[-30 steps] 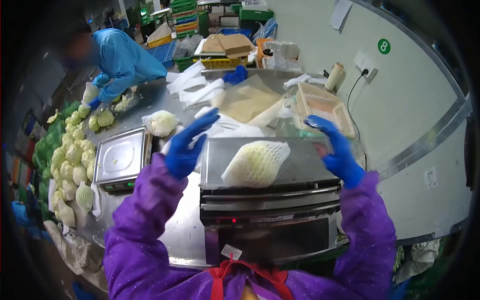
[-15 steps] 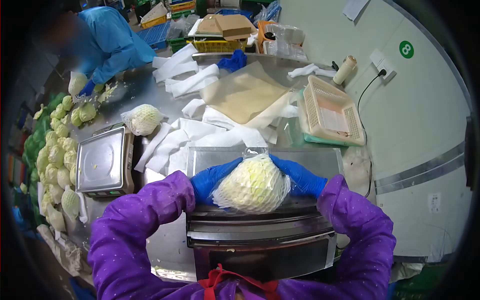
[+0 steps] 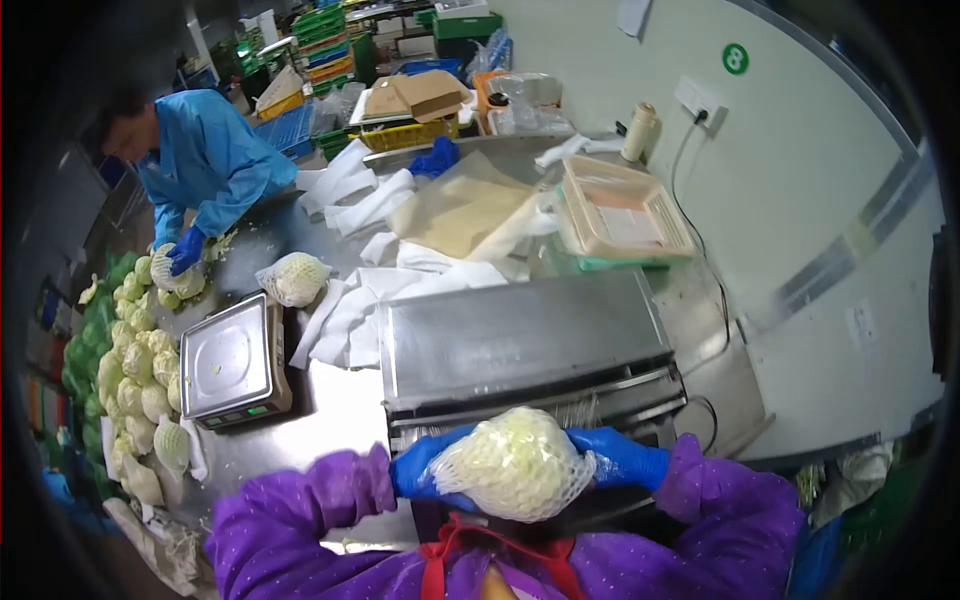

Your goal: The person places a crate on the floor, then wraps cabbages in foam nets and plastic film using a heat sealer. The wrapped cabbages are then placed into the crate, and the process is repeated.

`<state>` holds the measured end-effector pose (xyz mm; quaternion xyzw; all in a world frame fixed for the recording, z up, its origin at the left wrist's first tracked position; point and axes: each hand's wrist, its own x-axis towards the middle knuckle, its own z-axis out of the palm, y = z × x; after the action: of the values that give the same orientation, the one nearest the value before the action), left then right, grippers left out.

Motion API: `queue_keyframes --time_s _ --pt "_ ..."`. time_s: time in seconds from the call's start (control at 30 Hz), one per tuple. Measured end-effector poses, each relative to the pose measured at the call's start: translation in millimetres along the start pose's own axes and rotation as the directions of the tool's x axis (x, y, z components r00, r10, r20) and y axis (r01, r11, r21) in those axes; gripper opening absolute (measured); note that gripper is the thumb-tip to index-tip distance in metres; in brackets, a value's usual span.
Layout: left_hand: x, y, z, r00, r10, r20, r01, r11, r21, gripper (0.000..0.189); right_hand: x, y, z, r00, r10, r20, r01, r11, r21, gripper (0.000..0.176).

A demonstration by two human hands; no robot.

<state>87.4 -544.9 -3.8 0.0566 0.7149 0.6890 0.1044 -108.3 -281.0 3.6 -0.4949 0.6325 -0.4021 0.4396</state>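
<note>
Between my two blue-gloved hands is a cabbage (image 3: 515, 465) in a white foam net, with shiny clear film over it. My left hand (image 3: 432, 466) grips its left side, fingers partly hidden beneath it. Its right side is held by my right hand (image 3: 625, 458), whose fingertips are hidden behind the net and film. The cabbage is close to my body, over the front edge of a stainless wrapping machine (image 3: 520, 335). Clear film lies bunched along the machine's front bar, just behind the cabbage.
To the left stand a weighing scale (image 3: 228, 365), a netted cabbage (image 3: 297, 279) and a heap of cabbages (image 3: 140, 365). White foam nets (image 3: 360, 310) lie behind the machine. A beige basket (image 3: 625, 210) is at right, near a cable. A co-worker in blue (image 3: 215, 150) handles a cabbage at far left.
Both hands have drawn the cabbage from the machine's top back toward my body. My view has shifted. The co-worker's gloved hand now rests on a netted cabbage.
</note>
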Motion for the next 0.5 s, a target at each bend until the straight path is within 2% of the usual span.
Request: queue_keyframes --time_s 0.07,0.1,0.13,0.2,0.23,0.27,0.3,0.33,0.4,0.43,0.5 --pt "-36 -34 43 0.978 -0.210 0.006 0.194 0.893 -0.406 0.093 -33 -13 15 0.998 0.057 0.014 -0.057 0.997 0.051 0.059" --pt "-52 -55 67 0.977 -0.163 -0.140 0.070 0.857 -0.510 0.084 -52 -12 28 0.978 0.193 -0.084 -0.127 0.860 0.495 0.055" --pt "-62 -61 87 0.961 -0.190 -0.199 0.029 0.790 -0.612 0.072 -68 5 41 0.942 0.309 -0.132 -0.142 0.721 0.679 0.047" --pt "-76 -67 108 0.875 -0.459 -0.158 0.294 0.761 -0.579 0.063 -86 24 73 0.902 0.329 -0.278 -0.001 0.646 0.763 0.042" --pt "-79 -81 111 0.865 -0.486 -0.122 0.356 0.768 -0.532 0.059 -93 38 86 0.881 0.302 -0.365 0.087 0.654 0.752 0.041" --pt "-80 -91 113 0.903 -0.420 -0.092 0.300 0.768 -0.566 0.062 -97 53 99 0.850 0.269 -0.452 0.178 0.662 0.728 0.041" --pt "-74 -77 116 0.914 -0.399 -0.072 0.254 0.703 -0.665 0.065 -102 70 108 0.853 0.274 -0.444 0.383 0.250 0.889 0.045" --pt "-66 -64 120 0.926 -0.372 -0.060 0.203 0.626 -0.753 0.069 -103 32 108 0.870 0.225 -0.439 0.339 0.374 0.863 0.047" --pt "-58 -63 127 0.939 -0.343 -0.015 0.171 0.505 -0.846 0.077 -105 16 114 0.860 0.292 -0.418 0.383 0.170 0.908 0.052" --pt "-55 -63 128 0.945 -0.326 0.005 0.157 0.442 -0.883 0.081 -101 17 126 0.774 0.371 -0.513 0.410 0.325 0.852 0.048" --pt "-49 -64 126 0.959 -0.284 0.010 0.160 0.511 -0.845 0.081 -86 26 146 0.556 0.454 -0.696 0.371 0.614 0.697 0.041"
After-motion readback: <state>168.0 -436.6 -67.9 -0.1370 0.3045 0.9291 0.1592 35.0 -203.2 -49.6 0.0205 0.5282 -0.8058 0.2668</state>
